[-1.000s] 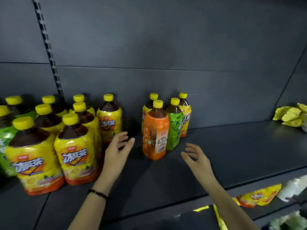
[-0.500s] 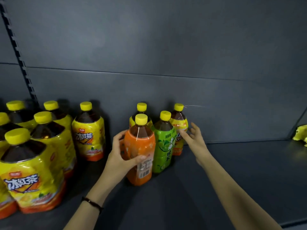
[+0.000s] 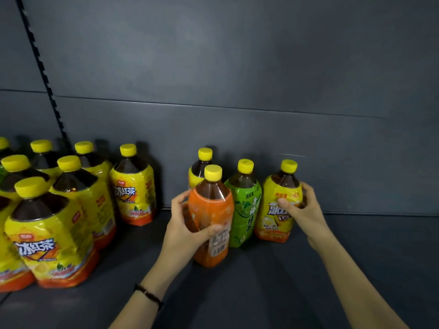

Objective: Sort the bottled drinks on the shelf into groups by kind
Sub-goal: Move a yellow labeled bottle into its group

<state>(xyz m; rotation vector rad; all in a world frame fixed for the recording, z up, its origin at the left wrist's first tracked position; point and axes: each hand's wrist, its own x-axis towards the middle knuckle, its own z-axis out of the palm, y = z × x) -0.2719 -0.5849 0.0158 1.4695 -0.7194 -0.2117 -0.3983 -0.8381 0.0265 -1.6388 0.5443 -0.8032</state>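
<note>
Head view: both hands grip upright bottles at mid-shelf.
The left hand [image 3: 187, 231] wraps the orange bottle [image 3: 211, 210]. The right hand [image 3: 306, 210] curls round the small yellow bottle [image 3: 273, 224] at its 3 o'clock, with the green bottle [image 3: 244, 210] between. All stand on the shelf [image 3: 237, 293], long axes vertical, caps toward 12 o'clock. Half a second ago the right hand's fingers lay spread against the small yellow bottle, which was tucked behind the green bottle.
</note>
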